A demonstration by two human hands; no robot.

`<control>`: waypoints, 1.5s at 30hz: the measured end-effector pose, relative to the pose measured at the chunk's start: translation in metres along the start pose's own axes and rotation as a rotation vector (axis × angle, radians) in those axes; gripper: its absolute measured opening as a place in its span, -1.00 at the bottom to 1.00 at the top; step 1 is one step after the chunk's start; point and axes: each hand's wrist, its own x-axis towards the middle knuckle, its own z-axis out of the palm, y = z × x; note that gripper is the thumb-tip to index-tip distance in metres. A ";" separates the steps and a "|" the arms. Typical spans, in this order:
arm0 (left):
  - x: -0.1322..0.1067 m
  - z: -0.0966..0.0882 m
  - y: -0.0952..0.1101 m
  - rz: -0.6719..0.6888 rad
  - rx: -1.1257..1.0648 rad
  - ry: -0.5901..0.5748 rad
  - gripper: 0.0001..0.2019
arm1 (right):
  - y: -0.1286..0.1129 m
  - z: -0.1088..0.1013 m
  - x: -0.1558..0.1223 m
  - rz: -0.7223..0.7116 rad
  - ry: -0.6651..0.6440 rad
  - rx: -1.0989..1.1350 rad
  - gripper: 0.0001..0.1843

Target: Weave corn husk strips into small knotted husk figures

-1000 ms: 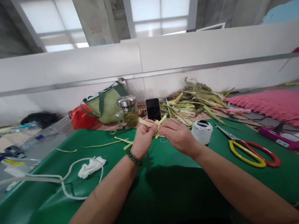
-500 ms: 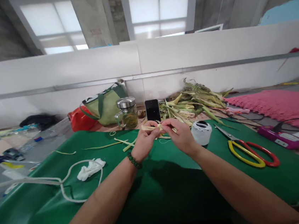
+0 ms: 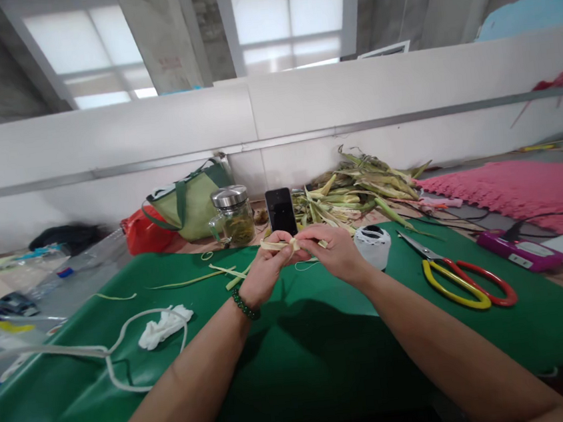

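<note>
Both hands meet over the far part of the green mat (image 3: 344,379). My left hand (image 3: 265,272), with a dark green bead bracelet (image 3: 245,305) at the wrist, pinches a pale, folded strip of corn husk (image 3: 276,245). My right hand (image 3: 335,252) grips the same husk from the other side with thumb and fingertips. Fingers cover much of the piece, so its exact shape is hidden. Just right of my right hand stands a white-wrapped spool (image 3: 373,248). A thin thread (image 3: 306,265) lies on the mat below the fingers. Behind the hands a black phone (image 3: 281,211) stands upright.
Red-and-yellow-handled scissors (image 3: 457,280) lie open at right, near a purple power strip (image 3: 520,250). Corn husks (image 3: 359,186) are heaped behind. A glass jar mug (image 3: 234,217) and green bag (image 3: 190,204) stand back left. White cable (image 3: 108,353) and crumpled tissue (image 3: 165,327) lie at left.
The view has shifted and tilted slightly. Both hands keep the husk pinched between them; my right fingers have moved a little, and a husk end now shows beside them.
</note>
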 end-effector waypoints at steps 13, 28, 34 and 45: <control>-0.003 0.000 0.005 0.102 0.309 -0.075 -0.85 | -0.002 -0.010 0.007 0.330 -0.277 0.369 -0.83; -0.001 0.000 0.011 0.000 0.232 -0.135 -0.71 | 0.004 -0.004 0.003 0.368 -0.339 0.443 -0.80; 0.001 -0.002 0.010 0.008 0.242 -0.133 -0.69 | 0.002 -0.011 0.004 0.393 -0.408 0.528 -0.79; 0.001 -0.001 0.003 0.046 0.310 -0.093 -0.70 | 0.006 -0.005 0.006 0.413 -0.325 0.337 -0.81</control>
